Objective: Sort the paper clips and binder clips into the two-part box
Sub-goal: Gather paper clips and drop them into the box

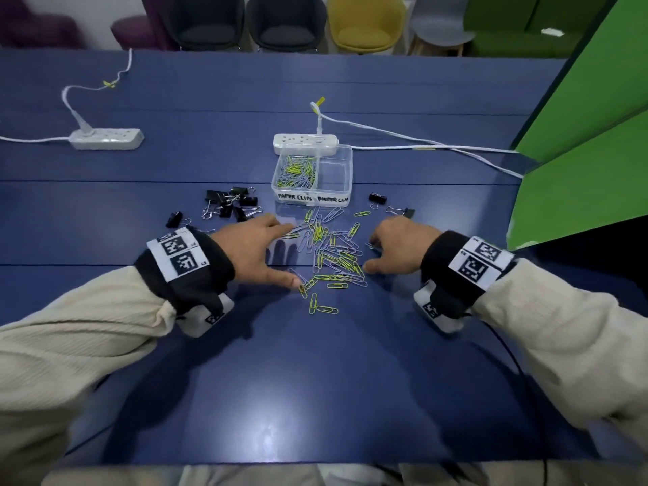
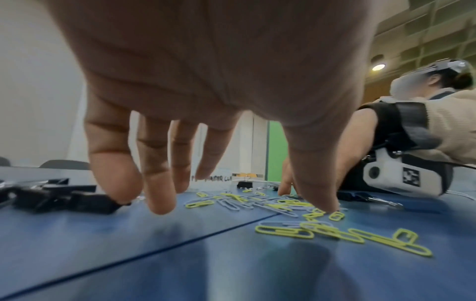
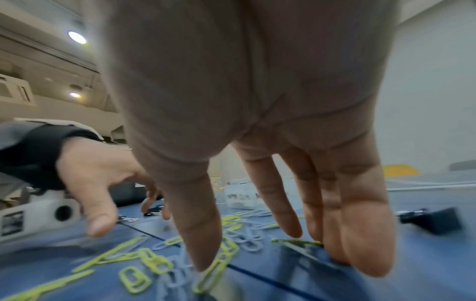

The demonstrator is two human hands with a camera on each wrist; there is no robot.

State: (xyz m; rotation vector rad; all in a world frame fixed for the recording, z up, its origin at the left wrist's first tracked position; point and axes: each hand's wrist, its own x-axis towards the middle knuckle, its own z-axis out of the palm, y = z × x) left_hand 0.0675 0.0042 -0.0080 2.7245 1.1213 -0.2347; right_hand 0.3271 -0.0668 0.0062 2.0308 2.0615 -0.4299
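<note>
Paper clips [image 1: 333,254] heaped between left hand [image 1: 252,250] and right hand [image 1: 399,250]; both spread, gripping nothing. Risk: scattering; stray binder clips [image 1: 231,205] swept along.

The handwritten black label [image 1: 333,199] on the clear plastic two-part box's [image 1: 345,184] right half was too smeared to read.

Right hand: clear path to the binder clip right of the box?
Probably yes. The right hand is open beside the paper clips; the binder clip lies just beyond it, nothing between.
</note>
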